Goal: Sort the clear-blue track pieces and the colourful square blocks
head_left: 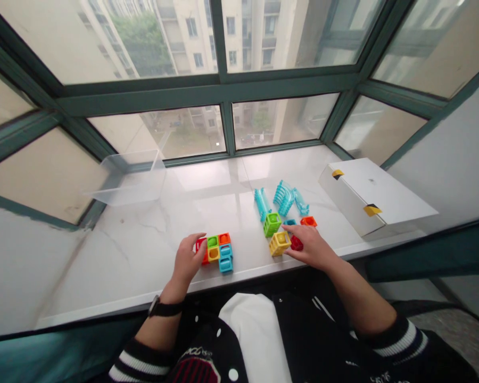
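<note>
My left hand [187,259] is closed around the left side of a joined cluster of toy building blocks, thumb and index finger on its red block [200,244]. A green block [212,242], an orange block [224,239], a yellow one [213,254] and blue ones [225,264] make up the rest of the cluster. My right hand [310,246] pinches a separate yellow block [279,243], index finger behind and thumb at its right side. Just behind it stands a green block [272,224]. Under my right palm lies a partly hidden red block [296,243].
Clear blue track pieces [283,197] lie behind the right-hand blocks, near an orange-red block [308,221] and a blue block [289,222]. A white box [383,191] with yellow-black tabs stands right. A transparent bin [133,183] sits back left, by the window. The white sill's front edge is near me.
</note>
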Demonstrator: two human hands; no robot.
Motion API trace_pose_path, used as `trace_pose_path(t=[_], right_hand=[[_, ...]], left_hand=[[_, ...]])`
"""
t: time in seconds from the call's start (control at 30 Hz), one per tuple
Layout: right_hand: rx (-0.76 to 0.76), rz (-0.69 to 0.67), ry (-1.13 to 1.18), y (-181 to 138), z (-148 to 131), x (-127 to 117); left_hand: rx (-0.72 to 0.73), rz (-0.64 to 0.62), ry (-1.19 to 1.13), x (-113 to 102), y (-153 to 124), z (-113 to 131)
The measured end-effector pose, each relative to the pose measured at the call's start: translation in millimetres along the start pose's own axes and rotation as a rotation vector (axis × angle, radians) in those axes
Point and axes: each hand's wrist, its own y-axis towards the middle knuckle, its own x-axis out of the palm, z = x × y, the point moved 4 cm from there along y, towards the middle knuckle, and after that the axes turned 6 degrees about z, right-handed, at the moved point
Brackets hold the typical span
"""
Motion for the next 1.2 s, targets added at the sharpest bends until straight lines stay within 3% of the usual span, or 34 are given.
trace_pose_path(t=[0.1, 0.2, 0.3, 0.4, 0.53, 0.67, 0.8, 1.0, 1.2], right_hand=[[-0.035, 0.212, 0.038, 4.5, -17.5, -24.2], [-0.108, 0.394, 0.130, 13.4, -43.7, -41.7], [-0.183, 0.443, 0.251, 25.4, -72.6, -43.0], [-0.266, 0.403, 0.358, 37.3, -99.6, -31.7], [-0.290, 0.176, 0.414, 51.4, -126.3, 0.4], [-0.130, -0.123, 0.313, 62.7, -135.5, 52.5], [0.024, -0.296, 0.178, 72.4, -134.7, 107.5], [0.256, -0.311, 0.156, 88.6, -123.3, 163.2], [0.415, -0.303, 0.240, 100.4, -104.7, 189.1]], left_hand=[[-0.046, 0.073, 0.053, -18.4, -11.7, -31.2], [-0.074, 0.075, 0.037, -20.5, -23.8, -43.9], [-0.075, 0.065, -0.001, -11.1, -31.3, -44.6], [-0.046, 0.060, -0.011, 1.7, -33.0, -40.7], [-0.029, 0.036, 0.047, 15.4, -29.2, -32.3], [0.000, 0.023, 0.168, 28.4, -25.6, -8.9], [-0.024, -0.011, 0.329, 51.5, -29.5, 18.7], [-0.024, -0.044, 0.428, 75.9, -40.4, 28.7], [0.034, -0.039, 0.420, 77.2, -42.9, 22.8]])
